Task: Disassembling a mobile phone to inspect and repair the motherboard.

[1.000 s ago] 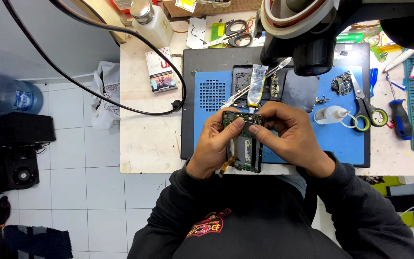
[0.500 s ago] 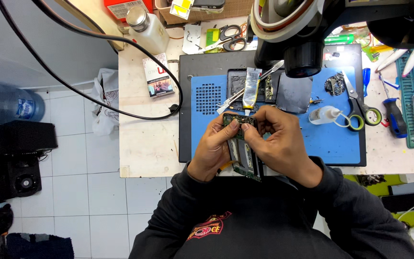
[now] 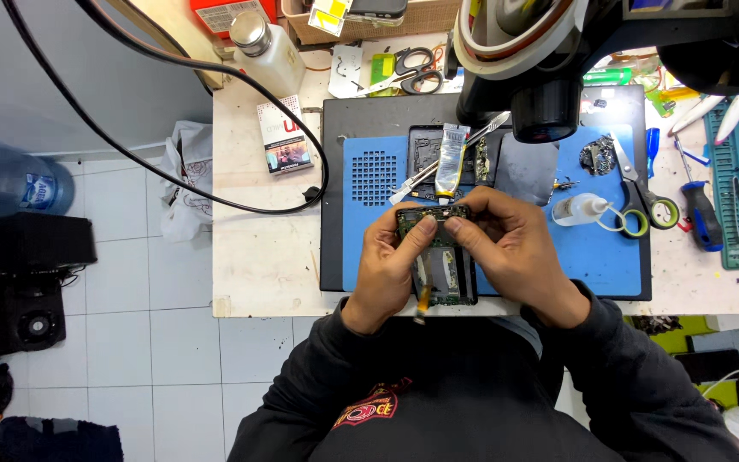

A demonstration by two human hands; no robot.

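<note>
A cream workbench (image 3: 258, 257) carries a blue mat (image 3: 592, 248).

The person wears a black long-sleeved sweatshirt (image 3: 472, 393) with a red-and-yellow chest emblem (image 3: 374, 404).

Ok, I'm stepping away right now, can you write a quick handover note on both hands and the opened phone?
Left hand: gripping the left edge of the opened black phone with bare green circuit board, thumb on the board.
Right hand: holding its right side, fingertips at the board's top edge.
Phone sits at the near edge of the blue rubber work mat; an orange flex ribbon hangs from it.
Metal tweezers and a silver tube lie just beyond; green-handled scissors and a small clear dropper bottle to the right.
Done: phone open, board exposed.
Left: board work, closing up.
</note>
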